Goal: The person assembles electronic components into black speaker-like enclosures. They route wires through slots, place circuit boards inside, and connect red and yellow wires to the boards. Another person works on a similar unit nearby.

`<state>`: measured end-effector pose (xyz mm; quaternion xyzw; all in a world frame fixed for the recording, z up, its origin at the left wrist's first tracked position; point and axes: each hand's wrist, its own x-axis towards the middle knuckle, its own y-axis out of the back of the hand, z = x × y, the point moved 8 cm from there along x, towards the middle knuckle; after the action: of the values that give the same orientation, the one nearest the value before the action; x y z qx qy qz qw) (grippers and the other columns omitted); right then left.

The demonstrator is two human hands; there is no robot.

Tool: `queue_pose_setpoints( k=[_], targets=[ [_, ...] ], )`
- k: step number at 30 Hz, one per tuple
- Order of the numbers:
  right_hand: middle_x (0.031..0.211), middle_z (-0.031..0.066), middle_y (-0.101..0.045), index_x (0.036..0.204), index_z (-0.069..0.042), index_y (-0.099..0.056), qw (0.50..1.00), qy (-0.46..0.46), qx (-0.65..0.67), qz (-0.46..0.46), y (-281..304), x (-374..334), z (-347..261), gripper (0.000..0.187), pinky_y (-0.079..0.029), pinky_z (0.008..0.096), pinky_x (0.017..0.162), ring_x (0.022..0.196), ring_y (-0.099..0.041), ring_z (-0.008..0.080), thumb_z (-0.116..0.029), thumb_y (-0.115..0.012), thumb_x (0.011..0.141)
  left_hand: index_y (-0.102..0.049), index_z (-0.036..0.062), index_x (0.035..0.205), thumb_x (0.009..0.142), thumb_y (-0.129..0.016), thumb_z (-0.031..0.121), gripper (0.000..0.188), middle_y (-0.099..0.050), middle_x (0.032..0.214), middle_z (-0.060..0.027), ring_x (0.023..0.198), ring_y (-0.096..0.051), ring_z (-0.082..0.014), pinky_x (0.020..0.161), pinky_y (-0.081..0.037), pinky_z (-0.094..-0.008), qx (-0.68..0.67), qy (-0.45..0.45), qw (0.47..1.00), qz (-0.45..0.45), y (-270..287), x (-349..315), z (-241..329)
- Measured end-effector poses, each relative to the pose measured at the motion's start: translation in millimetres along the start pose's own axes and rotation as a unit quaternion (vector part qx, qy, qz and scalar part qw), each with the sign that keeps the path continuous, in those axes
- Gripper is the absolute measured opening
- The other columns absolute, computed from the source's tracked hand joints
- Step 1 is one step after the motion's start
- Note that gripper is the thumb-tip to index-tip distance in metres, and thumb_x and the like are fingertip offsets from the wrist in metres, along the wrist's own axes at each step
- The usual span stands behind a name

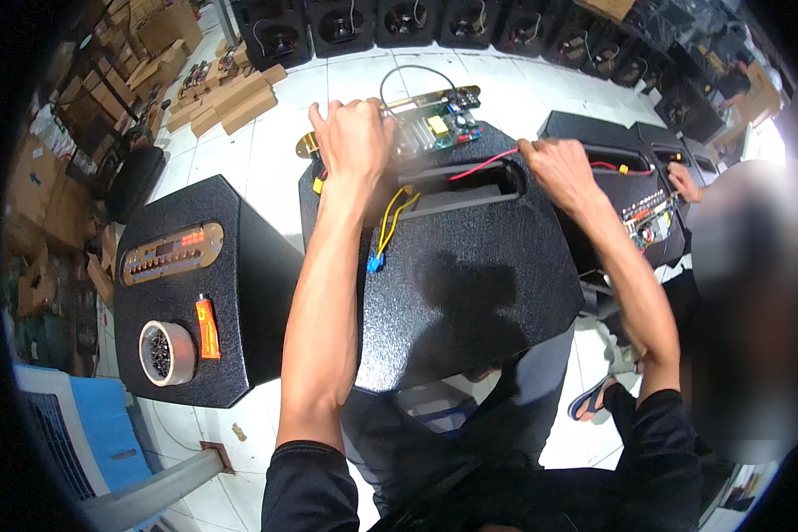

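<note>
A black speaker cabinet (470,266) stands in front of me, with a long slot in its top. My left hand (355,142) is closed on an amplifier panel (439,129), a gold plate with a circuit board, tilted at the slot's far side. Its fingertips are partly hidden. To the right, my right hand (559,173) pinches a red wire (483,165) that runs taut out of the slot. Yellow wires (387,226) with a blue connector hang over the cabinet's near face. Beside my left wrist shows a small yellow connector (318,184).
At left, another cabinet (177,310) bears a gold control panel (173,254), an orange tube (207,328) and a tub of screws (167,353). A co-worker's hand (684,182) is by a circuit board (649,222) at right. Cartons (239,99) and speaker boxes (341,27) lie beyond.
</note>
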<state>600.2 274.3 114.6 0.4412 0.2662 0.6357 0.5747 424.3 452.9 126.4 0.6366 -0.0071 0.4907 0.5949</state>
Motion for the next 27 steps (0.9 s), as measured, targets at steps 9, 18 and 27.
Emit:
queue_pose_setpoints(
  k=[9, 18, 27],
  targets=[
    [0.102, 0.0146, -0.069, 0.088, -0.002, -0.074, 0.978, 0.088, 0.095, 0.166, 12, 31, -2, 0.012, -0.06, 0.0336, 0.077, 0.097, -0.068, 0.0255, -0.008, -0.067, 0.08, -0.078, 0.0087, 0.099, 0.084, -0.073, 0.028, 0.025, -0.073, 0.085, -0.0169, 0.092, -0.067, -0.0352, 0.105, -0.035, -0.0589, -0.006, 0.012, 0.999, -0.043, -2, 3, -6],
    [0.088, 0.0155, -0.076, 0.099, -0.004, -0.078, 0.817, -0.127, 0.546, 0.135, -22, 55, 14, 0.019, -0.056, 0.0334, 0.074, 0.077, -0.073, 0.022, -0.017, -0.076, 0.085, -0.078, 0.0089, 0.095, 0.084, -0.074, 0.029, 0.023, -0.073, 0.082, -0.0173, 0.091, -0.068, -0.0351, 0.104, -0.038, -0.0572, -0.017, 0.022, 0.999, -0.039, -6, 2, -8],
    [0.087, 0.0165, -0.075, 0.101, -0.002, -0.077, 0.786, -0.145, 0.588, 0.124, -31, 56, 10, 0.018, -0.056, 0.0347, 0.066, 0.069, -0.072, 0.0201, -0.011, -0.073, 0.087, -0.078, 0.0111, 0.099, 0.083, -0.076, 0.029, 0.024, -0.073, 0.082, -0.0173, 0.092, -0.068, -0.0348, 0.104, -0.038, -0.0551, -0.03, 0.035, 0.998, -0.05, -5, 3, -9]
  ],
)
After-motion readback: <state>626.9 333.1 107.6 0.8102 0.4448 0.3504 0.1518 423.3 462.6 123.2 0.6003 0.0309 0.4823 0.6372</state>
